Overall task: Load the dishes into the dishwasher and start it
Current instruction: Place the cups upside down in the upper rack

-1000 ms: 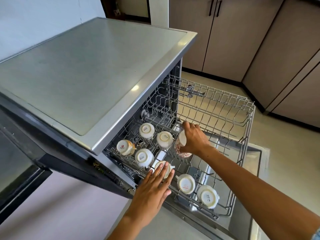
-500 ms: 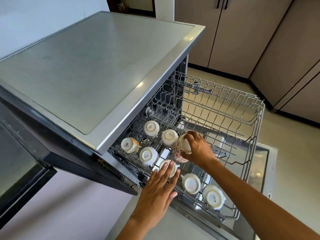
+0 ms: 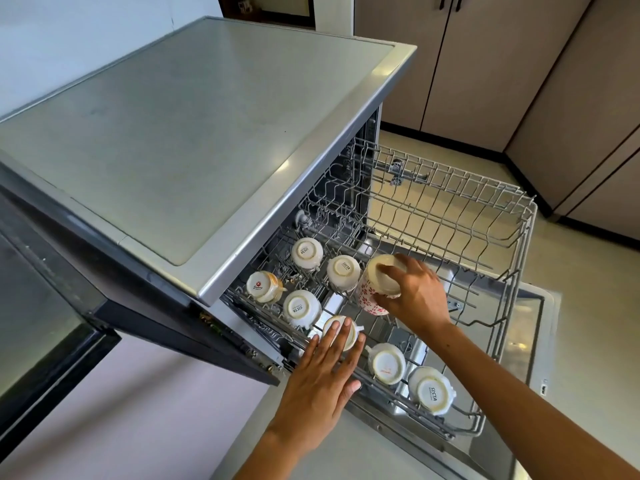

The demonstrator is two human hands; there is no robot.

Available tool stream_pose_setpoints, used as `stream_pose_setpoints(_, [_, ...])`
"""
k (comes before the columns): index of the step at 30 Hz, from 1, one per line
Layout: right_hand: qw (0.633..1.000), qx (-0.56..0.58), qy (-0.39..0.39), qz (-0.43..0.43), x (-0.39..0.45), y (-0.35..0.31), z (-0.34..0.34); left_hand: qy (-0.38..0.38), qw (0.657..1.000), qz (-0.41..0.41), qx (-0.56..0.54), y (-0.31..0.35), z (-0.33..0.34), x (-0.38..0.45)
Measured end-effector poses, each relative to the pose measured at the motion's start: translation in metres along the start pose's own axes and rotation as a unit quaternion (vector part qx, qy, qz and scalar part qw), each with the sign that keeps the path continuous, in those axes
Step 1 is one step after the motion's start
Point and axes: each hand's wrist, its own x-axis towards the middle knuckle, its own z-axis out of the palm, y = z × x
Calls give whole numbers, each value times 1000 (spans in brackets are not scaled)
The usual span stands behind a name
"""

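Note:
The dishwasher [image 3: 207,140] stands open with its wire upper rack [image 3: 485,216] pulled out over the lowered door [image 3: 533,327]. Several white cups sit upside down along the rack's left side. My right hand [image 3: 415,292] grips an upturned mug with red flowers [image 3: 375,285] by its base, tilted, beside a white cup [image 3: 343,270]. My left hand [image 3: 325,375] lies flat with straight fingers resting on another upturned white cup [image 3: 341,332] at the rack's front edge.
Two more upturned cups [image 3: 386,363] [image 3: 431,389] sit at the rack's near right corner. The rack's right half holds bare wire tines. Brown cabinets [image 3: 485,64] line the far wall and right side. The floor [image 3: 588,306] is pale tile.
My right hand has tipped the flowered mug further over, so its base now faces up. My left hand has stayed on the front cup. The view has shifted slightly.

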Motion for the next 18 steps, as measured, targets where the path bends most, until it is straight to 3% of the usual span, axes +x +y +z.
stream_pose_setpoints(18, [999,1,-28,42,-16,8,26,1,1000,4,16,1,1,0])
